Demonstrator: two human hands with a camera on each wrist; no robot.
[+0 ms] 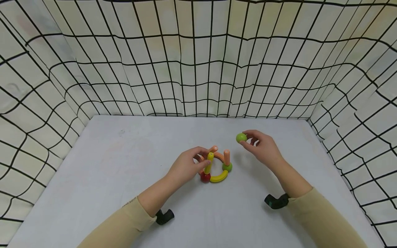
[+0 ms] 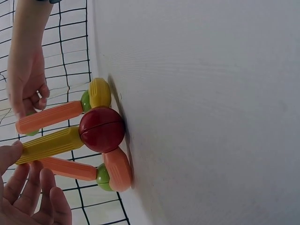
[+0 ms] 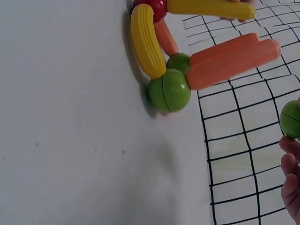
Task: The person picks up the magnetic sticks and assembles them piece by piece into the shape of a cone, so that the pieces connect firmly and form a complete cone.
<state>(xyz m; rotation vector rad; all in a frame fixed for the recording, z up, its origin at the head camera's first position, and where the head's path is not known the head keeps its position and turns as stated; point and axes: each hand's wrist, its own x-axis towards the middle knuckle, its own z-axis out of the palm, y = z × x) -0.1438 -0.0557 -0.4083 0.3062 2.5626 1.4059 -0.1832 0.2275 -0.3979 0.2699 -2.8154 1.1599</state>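
Note:
A small ring of toy building pieces lies on the white table, its curved yellow piece [image 1: 219,177] and curved orange piece [image 2: 118,169] joined by a red ball [image 2: 102,130] and green balls [image 3: 169,91]. Straight rods rise from the balls: a yellow rod [image 2: 51,144] on the red one, orange rods [image 1: 227,157] on the green ones. My left hand [image 1: 186,164] pinches the yellow rod near its top, between thumb and fingers. Right of the ring and above the table, my right hand [image 1: 263,148] holds a loose green ball [image 1: 241,138] at its fingertips.
Black netting [image 1: 195,62] over pale walls encloses the back and sides of the white table [image 1: 124,155]. A black device [image 1: 277,201] sits by the right sleeve, and another black device [image 1: 165,217] by the left sleeve.

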